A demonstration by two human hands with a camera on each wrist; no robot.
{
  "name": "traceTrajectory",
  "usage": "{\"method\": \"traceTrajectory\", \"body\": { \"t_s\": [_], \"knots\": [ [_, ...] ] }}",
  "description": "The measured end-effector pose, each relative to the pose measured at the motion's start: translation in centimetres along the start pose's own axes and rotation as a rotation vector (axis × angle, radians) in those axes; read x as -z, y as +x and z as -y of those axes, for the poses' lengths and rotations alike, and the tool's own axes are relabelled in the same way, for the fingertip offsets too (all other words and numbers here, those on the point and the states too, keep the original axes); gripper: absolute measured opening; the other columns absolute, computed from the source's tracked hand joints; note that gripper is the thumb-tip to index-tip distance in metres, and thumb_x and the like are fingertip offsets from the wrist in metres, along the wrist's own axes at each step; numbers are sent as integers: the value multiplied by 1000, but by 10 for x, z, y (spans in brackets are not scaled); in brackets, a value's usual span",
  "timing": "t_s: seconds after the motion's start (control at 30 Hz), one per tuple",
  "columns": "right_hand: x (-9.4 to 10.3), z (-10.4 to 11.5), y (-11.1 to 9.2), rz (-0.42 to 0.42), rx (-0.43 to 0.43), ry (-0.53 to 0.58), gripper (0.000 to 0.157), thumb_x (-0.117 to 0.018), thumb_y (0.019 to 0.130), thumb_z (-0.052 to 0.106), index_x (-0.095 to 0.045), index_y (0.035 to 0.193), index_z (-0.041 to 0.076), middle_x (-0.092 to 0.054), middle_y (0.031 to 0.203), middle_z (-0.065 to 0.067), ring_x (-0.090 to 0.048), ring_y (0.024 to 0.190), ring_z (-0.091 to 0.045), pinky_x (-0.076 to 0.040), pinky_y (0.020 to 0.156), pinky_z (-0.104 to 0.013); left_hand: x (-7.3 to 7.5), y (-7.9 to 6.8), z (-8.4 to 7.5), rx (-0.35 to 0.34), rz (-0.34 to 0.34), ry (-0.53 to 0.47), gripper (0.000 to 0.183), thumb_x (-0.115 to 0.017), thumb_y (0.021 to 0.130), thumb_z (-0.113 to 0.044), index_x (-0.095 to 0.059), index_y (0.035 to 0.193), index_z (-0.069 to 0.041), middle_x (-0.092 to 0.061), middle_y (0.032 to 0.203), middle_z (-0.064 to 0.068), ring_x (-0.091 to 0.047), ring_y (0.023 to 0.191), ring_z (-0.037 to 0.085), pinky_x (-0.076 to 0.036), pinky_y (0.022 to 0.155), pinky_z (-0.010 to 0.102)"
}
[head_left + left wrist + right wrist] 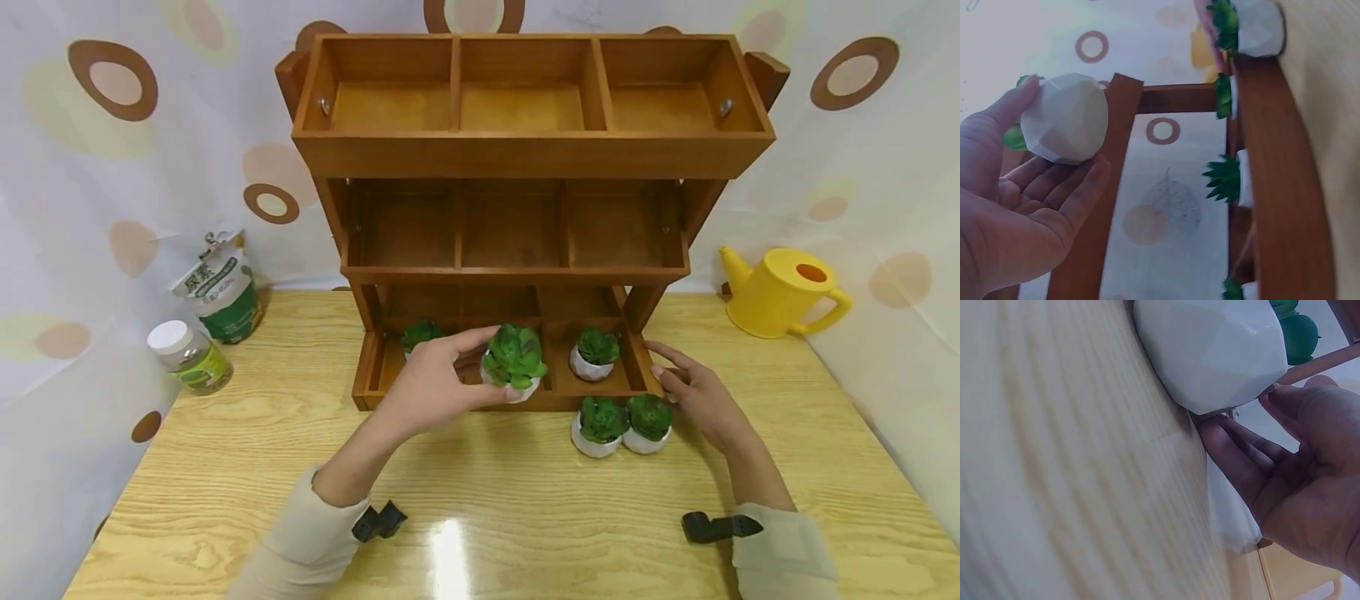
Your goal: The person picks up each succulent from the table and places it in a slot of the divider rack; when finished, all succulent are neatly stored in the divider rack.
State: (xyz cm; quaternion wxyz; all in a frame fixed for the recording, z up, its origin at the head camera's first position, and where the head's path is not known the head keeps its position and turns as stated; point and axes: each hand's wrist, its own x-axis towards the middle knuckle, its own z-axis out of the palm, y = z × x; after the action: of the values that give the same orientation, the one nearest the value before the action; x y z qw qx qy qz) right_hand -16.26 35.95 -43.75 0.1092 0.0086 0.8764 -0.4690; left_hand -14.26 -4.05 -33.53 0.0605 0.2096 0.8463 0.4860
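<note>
My left hand (438, 379) holds a green succulent in a white faceted pot (513, 358) between thumb and fingers, raised in front of the bottom tier of a wooden plant shelf (532, 156). The pot's underside (1065, 119) faces the left wrist camera. My right hand (701, 396) grips the right end of the bottom tier, thumb and fingers on either side of its corner. Beside it, two potted succulents (600, 427) (648, 422) stand on the table before the shelf. The bottom tier holds succulents at left (422, 335) and right (596, 352); another (1225, 178) shows between them in the left wrist view.
The shelf's upper two tiers have three compartments each. A yellow watering can (783, 292) stands to the right on the wood-grain table (525, 517). At left are a green-and-white bag (225, 292) and a white-lidded jar (191, 358). A patterned covering (180, 200) hangs behind.
</note>
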Motion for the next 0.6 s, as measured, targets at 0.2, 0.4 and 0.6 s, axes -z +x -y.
{"method": "traceTrajectory", "body": {
  "t_s": [0.2,0.4,0.6],
  "knots": [
    [0,-1,-1,-5,2,6,57,-40,109,44,-28,162,26,-49,150,-28,-56,125,-32,-52,87,-21,22,4,-12,-67,-54,18,69,-87,80,-34,-60,142,-22,-69,132,-5,-65,122,12,-54,101,38],
    [0,0,-1,-8,-4,11,57,-41,109,43,-28,162,26,-50,149,-28,-59,117,-20,-52,86,-22,41,10,-23,-67,-88,-1,71,-87,80,-30,-58,144,-19,-70,129,0,-71,114,15,-58,95,38],
    [0,2,-3,-10,4,14,57,-41,109,42,-29,162,25,-53,144,-27,-59,105,-13,-52,82,-21,60,17,-27,-77,-147,12,68,-87,81,-28,-60,142,-17,-71,125,1,-72,109,16,-59,93,35]
  ]
}}
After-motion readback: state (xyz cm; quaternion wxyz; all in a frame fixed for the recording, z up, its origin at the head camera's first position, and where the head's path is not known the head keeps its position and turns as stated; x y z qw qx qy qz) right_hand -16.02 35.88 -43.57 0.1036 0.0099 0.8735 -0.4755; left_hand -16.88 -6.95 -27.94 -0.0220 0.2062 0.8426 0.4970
